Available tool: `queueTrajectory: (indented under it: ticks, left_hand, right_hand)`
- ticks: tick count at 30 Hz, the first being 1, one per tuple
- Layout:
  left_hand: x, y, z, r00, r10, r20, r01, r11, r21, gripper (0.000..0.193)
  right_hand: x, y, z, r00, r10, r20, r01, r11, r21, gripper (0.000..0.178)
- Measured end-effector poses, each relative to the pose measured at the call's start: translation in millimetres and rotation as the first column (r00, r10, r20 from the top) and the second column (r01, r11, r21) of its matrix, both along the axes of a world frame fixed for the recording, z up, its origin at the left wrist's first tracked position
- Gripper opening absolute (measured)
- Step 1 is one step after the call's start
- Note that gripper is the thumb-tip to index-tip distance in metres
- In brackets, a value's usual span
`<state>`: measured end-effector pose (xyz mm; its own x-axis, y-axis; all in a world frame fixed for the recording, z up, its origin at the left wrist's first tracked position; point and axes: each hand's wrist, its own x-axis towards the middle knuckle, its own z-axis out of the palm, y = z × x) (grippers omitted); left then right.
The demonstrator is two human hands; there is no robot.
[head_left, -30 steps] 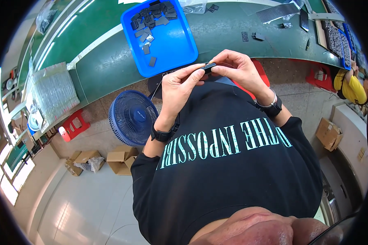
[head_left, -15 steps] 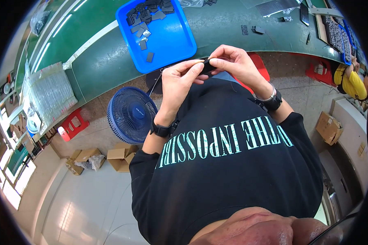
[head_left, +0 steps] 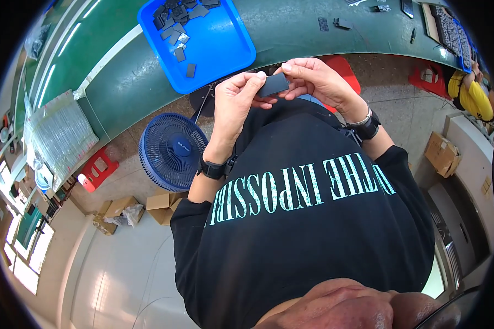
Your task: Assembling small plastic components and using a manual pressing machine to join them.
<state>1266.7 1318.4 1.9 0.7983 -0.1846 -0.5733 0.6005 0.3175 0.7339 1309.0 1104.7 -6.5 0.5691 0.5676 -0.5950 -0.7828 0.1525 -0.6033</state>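
A flat, dark rectangular piece (head_left: 273, 84) is held up in front of my chest, its broad face showing. My left hand (head_left: 237, 101) pinches its left end, thumb on top and fingers underneath. At the other end, the fingers of my right hand (head_left: 321, 83) are closed against the piece's right edge, with the thumb bent near its upper corner. Whether the right fingertips also hold something small cannot be made out. Just beyond both hands, a blue tray (head_left: 225, 68) on the bench contains many similar dark pieces (head_left: 175, 22), mostly heaped at its far left.
The green bench (head_left: 291, 41) carries small dark parts (head_left: 343, 23), a pen (head_left: 413, 34) and a keyboard (head_left: 450, 33). A blue fan (head_left: 173, 152) stands below my left arm. Red stools (head_left: 343, 77) are under the bench edge. Someone in a yellow top (head_left: 471, 98) sits far right.
The dark piece has been turned from nearly edge-on to show its broad face. My right thumb has shifted toward its upper corner. The tray sits slightly further left and up in view.
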Motion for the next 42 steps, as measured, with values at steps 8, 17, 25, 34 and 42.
queueTrajectory:
  ticks: [8,17,25,34,42]
  left_hand:
    - [1.4,-1.9,-1.1,1.0,0.0,0.001,0.0,1.0,0.022,0.026]
    - [-1.0,-1.4,-4.6,1.0,0.015,0.012,-0.016,0.998,0.06,0.027]
    - [-3.0,2.2,-5.9,1.0,0.012,-0.002,-0.012,0.998,0.056,0.044]
    - [-3.5,7.7,-7.6,1.0,0.006,-0.009,-0.005,1.0,0.028,0.044]
    - [-10.9,-0.8,-9.1,0.982,-0.078,0.172,0.006,0.923,0.385,0.024]
  right_hand:
    - [-1.4,-3.7,-5.6,1.0,-0.018,0.023,0.018,1.0,-0.017,0.031]
    - [-1.1,-3.6,-6.6,0.997,0.042,0.069,-0.04,0.999,-0.029,0.028]
    - [-3.5,-3.7,-14.1,0.994,0.067,0.092,-0.056,0.992,-0.115,0.024]
    - [-3.3,-1.9,-13.8,0.996,0.047,0.073,-0.038,0.992,-0.117,0.026]
    - [-5.6,-1.8,-10.1,0.984,0.05,0.173,-0.018,0.983,-0.181,0.028]
